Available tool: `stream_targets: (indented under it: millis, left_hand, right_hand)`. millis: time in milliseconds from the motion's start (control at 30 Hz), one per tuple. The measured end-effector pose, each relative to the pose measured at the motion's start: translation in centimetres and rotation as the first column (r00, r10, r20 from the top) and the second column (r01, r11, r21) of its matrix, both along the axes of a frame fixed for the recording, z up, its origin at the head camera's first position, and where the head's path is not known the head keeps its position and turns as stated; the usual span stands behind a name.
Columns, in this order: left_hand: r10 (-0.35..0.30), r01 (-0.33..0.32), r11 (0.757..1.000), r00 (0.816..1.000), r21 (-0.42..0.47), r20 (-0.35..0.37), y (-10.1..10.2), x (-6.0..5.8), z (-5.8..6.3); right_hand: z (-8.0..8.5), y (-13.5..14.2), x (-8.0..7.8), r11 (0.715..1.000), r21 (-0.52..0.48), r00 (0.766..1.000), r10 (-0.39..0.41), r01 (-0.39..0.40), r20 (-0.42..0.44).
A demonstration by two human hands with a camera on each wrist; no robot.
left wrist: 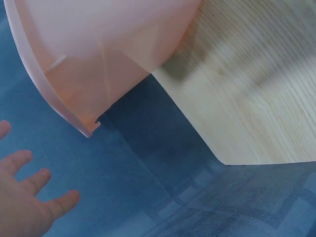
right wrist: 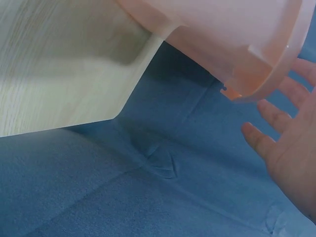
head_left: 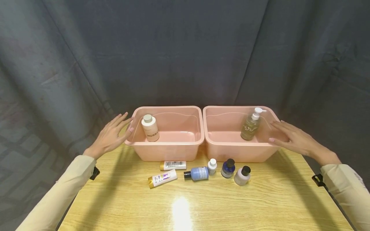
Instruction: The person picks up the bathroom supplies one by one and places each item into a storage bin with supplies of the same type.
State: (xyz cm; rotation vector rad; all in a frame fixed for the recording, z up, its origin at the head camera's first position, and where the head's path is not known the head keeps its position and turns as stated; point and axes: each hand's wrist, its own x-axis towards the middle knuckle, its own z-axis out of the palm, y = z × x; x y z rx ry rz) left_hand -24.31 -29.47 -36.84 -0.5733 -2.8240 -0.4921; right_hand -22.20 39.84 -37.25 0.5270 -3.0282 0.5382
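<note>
Two pink plastic bins stand side by side. My left hand (head_left: 111,136), fingers spread, is at the outer end of the left bin (head_left: 166,153); the left wrist view shows its fingers apart from the rim. At the outer end of the right bin (head_left: 237,153) is my right hand (head_left: 296,141), with straight fingers overlapping the rim in the head view. Neither hand holds anything. Inside the left bin a white bottle (head_left: 150,128) marked MURRA leans near its left wall. A green pump bottle (head_left: 250,126) with a white pump is in the right bin.
In front of the bins lie two white tubes with gold caps, one (head_left: 175,165) behind the other (head_left: 163,178), and a light blue bottle (head_left: 200,173). Beside them are a small white bottle (head_left: 212,166), a dark blue bottle (head_left: 228,168) and a pale black-capped bottle (head_left: 242,176).
</note>
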Motion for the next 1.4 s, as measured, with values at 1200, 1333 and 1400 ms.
stream_targets:
  millis: [1200, 1333, 1400]
  left_hand:
    - [-0.04, 0.041, 0.999, 0.998, 0.017, -0.039, 0.81, 0.64, -0.7]
    - [-0.04, 0.041, 0.999, 0.998, 0.017, -0.039, 0.88, 0.9, -0.81]
    - [-0.041, 0.042, 0.999, 0.998, 0.016, -0.042, 0.91, 1.01, -0.87]
  right_hand:
    - [-0.93, -0.11, 0.21, 0.999, -0.023, 0.993, -0.047, 0.05, 0.11]
    - [-0.9, -0.09, 0.11, 0.998, -0.016, 0.992, -0.052, 0.054, 0.113]
    - [-0.89, -0.1, 0.07, 0.999, -0.015, 0.992, -0.05, 0.052, 0.114]
